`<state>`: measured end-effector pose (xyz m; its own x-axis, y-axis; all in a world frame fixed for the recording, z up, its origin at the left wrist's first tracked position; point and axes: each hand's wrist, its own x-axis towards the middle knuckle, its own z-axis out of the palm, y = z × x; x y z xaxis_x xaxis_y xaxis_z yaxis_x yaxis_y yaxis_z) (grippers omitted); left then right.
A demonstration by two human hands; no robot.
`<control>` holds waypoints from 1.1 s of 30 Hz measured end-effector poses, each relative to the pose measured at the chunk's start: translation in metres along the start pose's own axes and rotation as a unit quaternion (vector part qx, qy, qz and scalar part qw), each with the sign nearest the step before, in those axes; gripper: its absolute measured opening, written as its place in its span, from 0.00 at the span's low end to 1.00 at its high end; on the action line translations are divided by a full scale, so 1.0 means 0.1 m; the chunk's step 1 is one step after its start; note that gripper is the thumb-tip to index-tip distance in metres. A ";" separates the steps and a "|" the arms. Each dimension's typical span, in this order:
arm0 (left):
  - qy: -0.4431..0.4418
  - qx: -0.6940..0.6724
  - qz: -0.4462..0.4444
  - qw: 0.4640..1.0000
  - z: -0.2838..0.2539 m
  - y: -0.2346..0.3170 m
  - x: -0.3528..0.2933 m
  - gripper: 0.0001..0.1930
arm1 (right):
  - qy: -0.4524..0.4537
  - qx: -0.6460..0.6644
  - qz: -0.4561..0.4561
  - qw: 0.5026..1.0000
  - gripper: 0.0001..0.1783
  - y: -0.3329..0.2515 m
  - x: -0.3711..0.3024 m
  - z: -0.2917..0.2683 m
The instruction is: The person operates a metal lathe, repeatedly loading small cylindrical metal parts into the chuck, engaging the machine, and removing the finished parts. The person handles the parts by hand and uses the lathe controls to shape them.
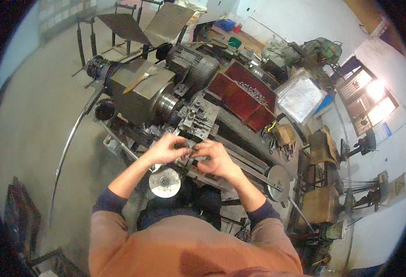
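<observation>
Left hand (pixel 169 148) and right hand (pixel 212 158), nearly meeting
Fingers (pixel 205 147) curl inward, half closed (holding something? I can't tell), tool post (pixel 202 121) just beyond.

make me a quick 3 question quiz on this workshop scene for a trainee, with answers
1. What lies on the flat top of the lathe headstock?
2. True or false: the dark red tray holds small metal pieces.
3. Which sits just below the left hand in the picture?
a) green cup
b) round silver disc
c) window

Key:
1. A wooden-handled brush
2. True
3. b
</observation>
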<state>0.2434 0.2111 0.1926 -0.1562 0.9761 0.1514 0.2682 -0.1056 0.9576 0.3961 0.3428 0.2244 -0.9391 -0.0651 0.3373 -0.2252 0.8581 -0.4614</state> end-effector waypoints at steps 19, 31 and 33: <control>0.354 0.528 -0.312 0.706 -1.94 -0.12 -2.39 0.16 | -0.138 -0.295 0.220 0.919 0.15 0.88 1.47 0.31; 0.308 0.619 -0.419 0.588 -2.52 -0.83 -2.84 0.07 | -0.155 -0.212 0.221 0.939 0.18 0.86 1.62 0.30; 0.314 0.607 -0.473 0.556 -3.10 -0.85 -2.83 0.06 | -0.147 -0.221 0.201 0.943 0.17 1.02 1.54 0.31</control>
<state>-0.0298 -0.1153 0.1445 -0.9720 0.1868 0.1428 0.1682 0.9768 -0.1326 0.2207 0.4044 0.2041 -0.9714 0.2284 -0.0649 0.2338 0.9677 -0.0944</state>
